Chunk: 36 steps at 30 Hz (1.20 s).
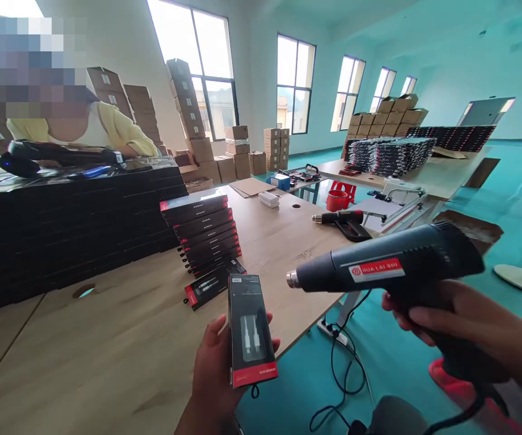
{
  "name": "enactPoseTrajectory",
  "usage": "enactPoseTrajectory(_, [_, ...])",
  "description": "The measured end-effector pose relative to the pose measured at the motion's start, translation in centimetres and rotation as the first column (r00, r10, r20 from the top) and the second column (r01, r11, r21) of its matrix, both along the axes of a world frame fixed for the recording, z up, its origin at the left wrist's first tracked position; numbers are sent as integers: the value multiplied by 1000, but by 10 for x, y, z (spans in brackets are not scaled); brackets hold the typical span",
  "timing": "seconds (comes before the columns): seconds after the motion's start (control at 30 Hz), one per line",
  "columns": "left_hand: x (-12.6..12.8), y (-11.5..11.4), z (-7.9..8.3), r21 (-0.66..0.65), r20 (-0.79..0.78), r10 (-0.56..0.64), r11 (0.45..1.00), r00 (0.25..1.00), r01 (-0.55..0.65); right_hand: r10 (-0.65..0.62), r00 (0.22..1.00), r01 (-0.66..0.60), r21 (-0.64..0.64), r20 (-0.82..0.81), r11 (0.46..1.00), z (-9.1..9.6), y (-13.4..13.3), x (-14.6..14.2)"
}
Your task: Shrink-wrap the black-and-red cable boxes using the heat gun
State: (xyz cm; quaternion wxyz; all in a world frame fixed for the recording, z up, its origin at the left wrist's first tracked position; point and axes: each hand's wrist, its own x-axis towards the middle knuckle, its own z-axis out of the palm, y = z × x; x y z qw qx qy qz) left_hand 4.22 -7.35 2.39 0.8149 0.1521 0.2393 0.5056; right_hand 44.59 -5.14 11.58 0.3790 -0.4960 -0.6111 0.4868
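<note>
My left hand point(213, 371) grips a slim black box with a red bottom band and a cable pictured on it point(251, 329), held upright over the table's front edge. My right hand point(460, 329) is wrapped round the handle of a dark heat gun point(392, 266) with a red label. Its metal nozzle point(292, 278) points left toward the box, a short gap away. A stack of the same black boxes point(206, 232) stands on the wooden table point(107, 350), with one box point(213, 283) lying flat in front of it.
A long wall of black boxes point(61, 235) fills the table's left side; a person in yellow point(102, 130) works behind it. A second heat gun point(345, 220) lies at the table's right edge. Cardboard cartons point(236, 151) stand by the windows. A power strip and cords point(333, 332) lie on the floor.
</note>
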Motion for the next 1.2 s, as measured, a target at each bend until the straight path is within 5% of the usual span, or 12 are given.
enactPoseTrajectory(0.13, [-16,-8,1,-54,-290,32,997,956,-50,-9,946,-5,-44,-324,999,-43,64,-38])
enactPoseTrajectory(0.23, [-42,1,19,2,-612,-24,1000,790,31,-95,900,34,-150,-424,988,-75,121,-70])
enactPoseTrajectory(0.3, [-61,16,47,101,-814,-47,970,579,221,-134,880,32,-224,-455,974,-88,154,-85])
enactPoseTrajectory(0.37, [-72,35,83,128,-966,12,887,257,443,-155,871,21,-280,-466,960,-95,178,-96])
enactPoseTrajectory(0.47, [-64,64,134,89,-909,348,701,-230,707,-159,873,-2,-330,-461,944,-102,196,-106])
enactPoseTrajectory(0.6, [-29,99,163,-133,-658,602,499,-453,856,-145,915,3,-354,-376,935,-110,200,-111])
enactPoseTrajectory(0.73, [-1,126,155,-201,-636,635,413,-439,888,-137,971,76,-291,-195,954,-105,195,-104])
enactPoseTrajectory(0.83, [12,137,151,-163,-672,635,375,-381,913,-111,989,98,-124,-101,987,-93,180,-105])
enactPoseTrajectory(0.97, [11,137,155,-62,-709,639,363,-297,930,176,976,-151,184,-126,971,-82,143,-145])
enactPoseTrajectory(1.03, [-3,131,152,80,-740,643,376,-198,923,362,917,-302,300,-167,905,-82,127,-174])
enactPoseTrajectory(1.1, [-25,119,139,299,-752,656,421,-60,856,409,896,-321,385,-172,865,-81,118,-197])
enactPoseTrajectory(1.2, [-56,95,106,648,-691,708,517,145,560,371,920,-270,476,-129,837,-71,113,-212])
